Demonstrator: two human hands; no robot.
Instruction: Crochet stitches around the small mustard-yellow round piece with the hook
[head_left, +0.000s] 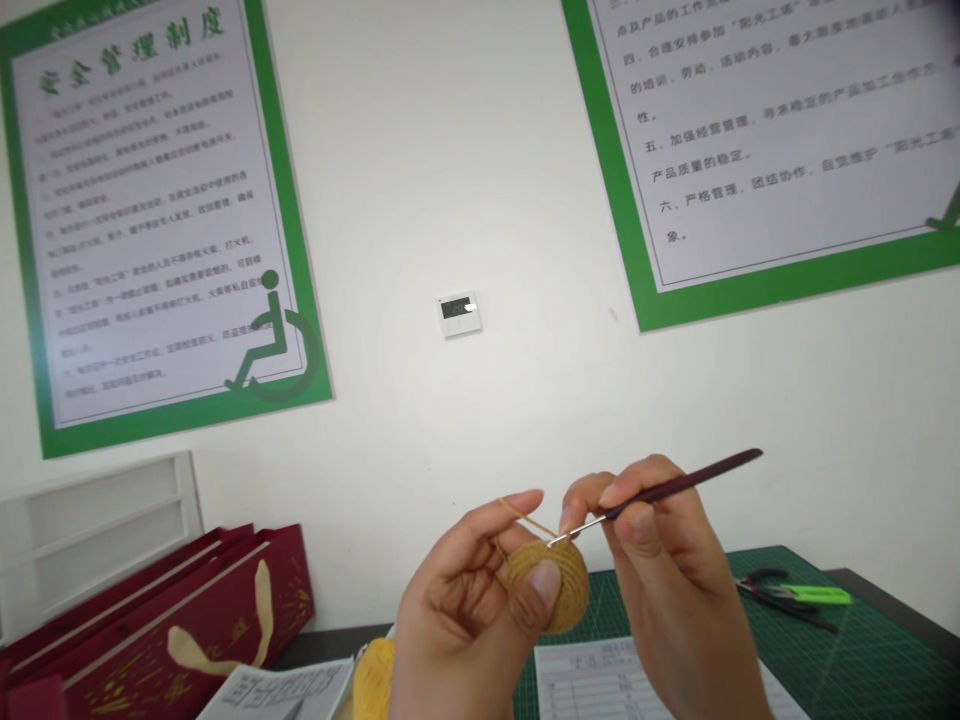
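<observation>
On my remote feed, the left hand (461,625) pinched a round yellow crochet piece (559,590) between thumb and fingers, yarn (525,515) drawn taut over the forefinger; the right hand (660,550) held a crochet hook (682,490) closed in its fingertips, tip at the piece's top edge; red paper bags (187,630) stood left, contents hidden.

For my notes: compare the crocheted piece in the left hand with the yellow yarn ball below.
The crocheted piece is held up in the left hand; the yarn ball sits lower, unheld. The piece shows nearly whole; the frame's edge cuts off the ball. Both are mustard yellow.
</observation>
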